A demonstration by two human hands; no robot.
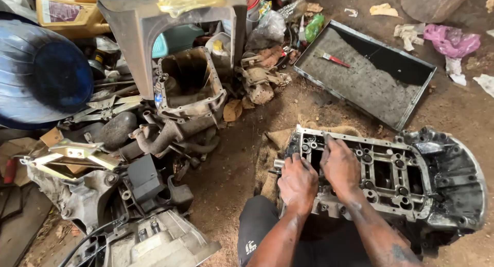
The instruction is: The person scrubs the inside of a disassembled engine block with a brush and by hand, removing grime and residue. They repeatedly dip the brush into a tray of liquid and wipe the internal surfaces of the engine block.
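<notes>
- Two hands, both yours, rest on the engine block [396, 179], which lies open side up on the dirt floor [231, 169] in front of your knees, its near end on a piece of sacking [270, 148].
- Your left hand [297, 182] sits at the block's near end, fingers curled over the edge just beside a short metal stub [278, 164]; you cannot tell whether it grips anything.
- Your right hand [339, 164] lies palm down on the block's top face, fingers bent and pointing away from you, tips touching the metal near a row of round holes; nothing shows in its grasp.
- The two hands are just beside each other, not touching.
- Beyond the block, a shallow metal tray [411, 99] holds a red-handled brush [332, 57].
- To your left, a pile of greasy engine parts, with an oil pan [188, 81] tilted among them.
- Far left: a blue drum [43, 76] and a yellow oil jug [67, 14].
</notes>
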